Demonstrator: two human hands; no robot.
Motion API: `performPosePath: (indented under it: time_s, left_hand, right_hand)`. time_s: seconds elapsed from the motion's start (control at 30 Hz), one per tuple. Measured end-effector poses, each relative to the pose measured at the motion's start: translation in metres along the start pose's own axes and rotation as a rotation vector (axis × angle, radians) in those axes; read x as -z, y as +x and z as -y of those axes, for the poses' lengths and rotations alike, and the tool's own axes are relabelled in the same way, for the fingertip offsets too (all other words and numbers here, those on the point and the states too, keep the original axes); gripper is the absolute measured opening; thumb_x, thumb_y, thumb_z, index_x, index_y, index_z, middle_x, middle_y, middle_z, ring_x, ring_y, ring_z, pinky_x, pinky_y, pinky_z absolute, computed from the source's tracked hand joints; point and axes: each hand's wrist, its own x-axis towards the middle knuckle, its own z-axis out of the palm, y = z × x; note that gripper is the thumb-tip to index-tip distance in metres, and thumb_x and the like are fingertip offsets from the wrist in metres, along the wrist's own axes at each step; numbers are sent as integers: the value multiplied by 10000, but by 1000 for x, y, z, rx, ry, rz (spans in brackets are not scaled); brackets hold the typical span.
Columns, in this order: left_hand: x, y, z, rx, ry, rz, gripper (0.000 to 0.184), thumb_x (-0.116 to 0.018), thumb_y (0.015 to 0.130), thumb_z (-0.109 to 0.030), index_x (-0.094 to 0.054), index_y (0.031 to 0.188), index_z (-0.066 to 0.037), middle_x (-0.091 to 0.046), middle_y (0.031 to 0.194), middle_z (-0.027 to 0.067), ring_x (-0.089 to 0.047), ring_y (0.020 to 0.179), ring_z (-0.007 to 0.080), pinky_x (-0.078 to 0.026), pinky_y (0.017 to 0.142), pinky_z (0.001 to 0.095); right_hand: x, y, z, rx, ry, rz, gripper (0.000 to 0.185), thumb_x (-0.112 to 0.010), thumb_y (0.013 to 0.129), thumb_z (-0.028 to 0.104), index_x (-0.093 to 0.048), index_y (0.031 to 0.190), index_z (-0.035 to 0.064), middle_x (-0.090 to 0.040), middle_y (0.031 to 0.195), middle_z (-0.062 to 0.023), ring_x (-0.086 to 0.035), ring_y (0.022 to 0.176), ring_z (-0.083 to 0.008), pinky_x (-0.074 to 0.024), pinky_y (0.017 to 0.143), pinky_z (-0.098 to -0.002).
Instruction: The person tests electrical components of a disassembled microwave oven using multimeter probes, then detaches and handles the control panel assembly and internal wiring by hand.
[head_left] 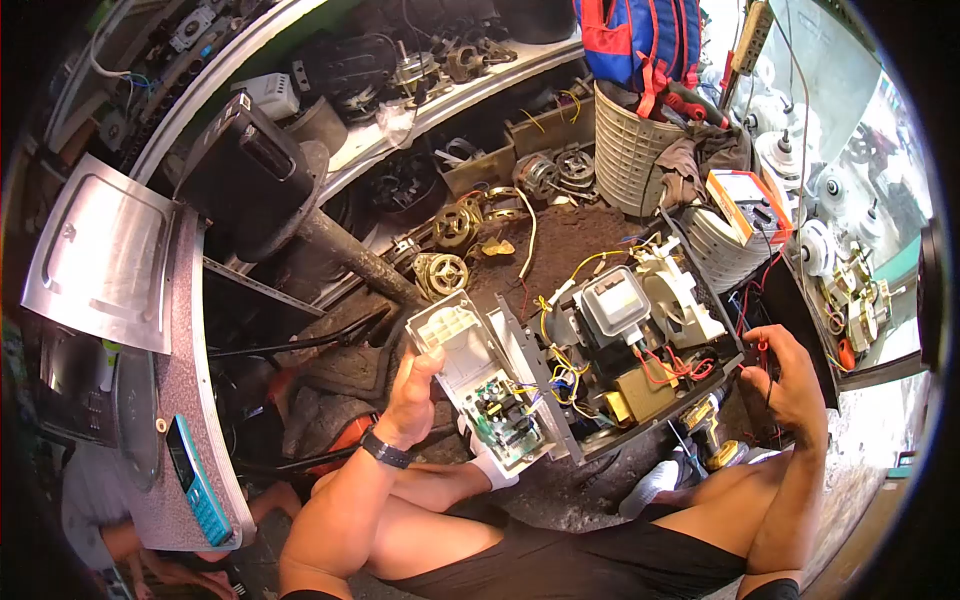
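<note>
An opened microwave oven (583, 447) lies in front of me, with its inner parts and loose yellow and red wires showing. My left hand (412, 395) grips the edge of its white control panel (450, 335), which is tilted out from the front. A green circuit board (500, 415) sits on the panel's inner side. Inside the casing are a transformer (645, 388), a grey box-shaped part (615, 305) and a cream fan housing (678, 300). At the casing's right corner, my right hand (792, 378) is closed around a red test probe (763, 352).
An orange-edged multimeter (742, 205) rests on a ribbed basket at right. A yellow cordless drill (712, 440) lies by my foot. Motors (455, 225) sit behind the oven. A keypad phone (200, 485) lies on the left table (185, 370); another person's arm (270, 500) is below it.
</note>
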Motion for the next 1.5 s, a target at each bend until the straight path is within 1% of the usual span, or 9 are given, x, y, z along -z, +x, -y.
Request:
performPosePath:
  time_s: [0.4,0.63,0.73,0.87,1.1,1.3,1.4,1.43,1.5]
  left_hand:
    - [8,6,9,177,-126,2,585,-538,1022,-449,-581,1442,-45,-688,1370,116,-671,1236,245,-504,1103,411]
    - [4,9,9,284,-142,5,638,-502,1016,-489,-547,1479,-52,-677,1392,123,-669,1255,253,-505,1117,410]
    - [4,9,10,304,-121,0,668,-493,1011,-519,-539,1490,-56,-669,1405,121,-663,1262,252,-498,1122,406]
    - [-1,8,9,314,-110,2,676,-476,1016,-529,-535,1494,-55,-665,1413,118,-662,1261,246,-497,1121,401]
    - [6,10,16,323,-198,71,606,-457,1070,-476,-516,1498,-51,-661,1415,120,-653,1277,250,-498,1120,403]
    - [4,11,16,327,-192,69,601,-457,1068,-480,-542,1476,-46,-670,1398,125,-659,1261,249,-503,1109,401]
    - [0,12,13,354,-144,29,605,-479,1053,-499,-581,1435,-43,-701,1341,129,-677,1222,248,-515,1085,395]
    - [0,15,19,348,-103,12,618,-451,1025,-547,-639,1380,-78,-751,1253,82,-725,1102,206,-560,994,357]
    - [1,18,23,379,-86,-65,607,-455,1024,-541,-655,1358,-76,-764,1218,80,-735,1068,206,-569,976,354]
  right_hand:
    - [-5,-3,7,74,34,21,450,-767,787,-30,-625,1210,28,-590,1001,-133,-609,916,-294,-503,868,-378]
    - [-10,-7,18,104,109,161,523,-679,798,-103,-614,1291,59,-584,1064,-155,-632,969,-341,-518,879,-420]
    - [-13,-8,26,147,-27,175,550,-633,794,-127,-616,1307,70,-576,1150,-168,-621,1028,-405,-530,903,-435]
    - [-15,-14,44,138,-144,179,581,-591,779,-141,-616,1314,84,-566,1190,-163,-632,1054,-398,-540,914,-452]
    - [-11,-26,40,160,-114,264,548,-644,776,-87,-610,1290,97,-517,1306,-162,-658,1015,-393,-567,857,-461]
    - [-11,-31,52,245,-227,238,452,-700,769,-37,-657,1197,103,-615,1198,-137,-668,996,-374,-570,836,-453]
    - [-11,-37,106,586,-96,204,273,-693,827,136,-693,1100,138,-656,1034,-83,-666,936,-310,-546,780,-418]
    - [-3,-36,143,676,21,281,321,-779,713,100,-675,1013,150,-652,984,-65,-658,870,-291,-554,735,-414]
    - [-19,-41,172,1026,198,305,195,-715,795,175,-641,975,173,-590,913,-18,-618,775,-182,-501,652,-334]
